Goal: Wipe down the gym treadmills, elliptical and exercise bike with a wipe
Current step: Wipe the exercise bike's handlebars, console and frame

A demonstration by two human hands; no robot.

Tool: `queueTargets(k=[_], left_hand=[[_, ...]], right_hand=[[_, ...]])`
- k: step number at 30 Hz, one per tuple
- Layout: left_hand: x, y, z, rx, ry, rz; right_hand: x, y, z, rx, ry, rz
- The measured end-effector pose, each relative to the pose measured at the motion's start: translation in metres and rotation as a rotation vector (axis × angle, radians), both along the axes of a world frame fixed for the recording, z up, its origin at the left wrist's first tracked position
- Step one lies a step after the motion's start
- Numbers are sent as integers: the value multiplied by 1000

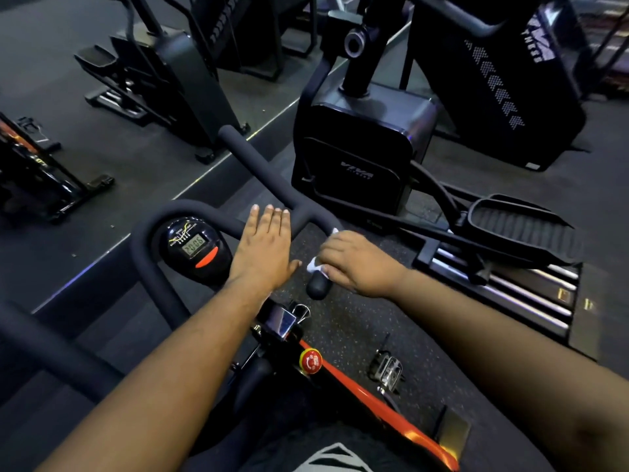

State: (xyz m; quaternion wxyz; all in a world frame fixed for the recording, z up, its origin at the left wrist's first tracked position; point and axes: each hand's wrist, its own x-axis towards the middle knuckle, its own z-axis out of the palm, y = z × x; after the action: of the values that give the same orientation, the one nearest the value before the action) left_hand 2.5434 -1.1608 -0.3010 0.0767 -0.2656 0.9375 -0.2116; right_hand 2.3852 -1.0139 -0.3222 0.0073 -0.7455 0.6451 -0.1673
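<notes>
White, soft wipe [315,265], light and limp, is bunched in the clenching right hand [357,264] round the stiff padded handlebar [272,185]; left hand [263,248] rests flat, fingers straight.

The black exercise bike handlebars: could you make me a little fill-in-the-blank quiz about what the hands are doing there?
1. The right hand grips a crumpled white ____ against the black padded handlebar.
2. The left hand lies flat with fingers ____.
3. The small round console has a grey display above an ____ button.
4. The round knob on the orange frame is ____.

Missing words: wipe; straight; orange; red
</notes>
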Motion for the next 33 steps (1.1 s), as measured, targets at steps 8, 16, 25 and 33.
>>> queueTargets(k=[8,16,25,33], left_hand=[[0,-4,-5,-9,17,-11],[-2,-4,-3,3,5,-6],[-2,-5,-4,-4,3,-8],[-3,-5,-3,17,22,0]], right_hand=[[36,28,-47,-111,-152,-60],[21,-30,1,-5,4,67],[24,-2,-28,-29,-113,-31],[17,-10,-28,-49,-59,-1]])
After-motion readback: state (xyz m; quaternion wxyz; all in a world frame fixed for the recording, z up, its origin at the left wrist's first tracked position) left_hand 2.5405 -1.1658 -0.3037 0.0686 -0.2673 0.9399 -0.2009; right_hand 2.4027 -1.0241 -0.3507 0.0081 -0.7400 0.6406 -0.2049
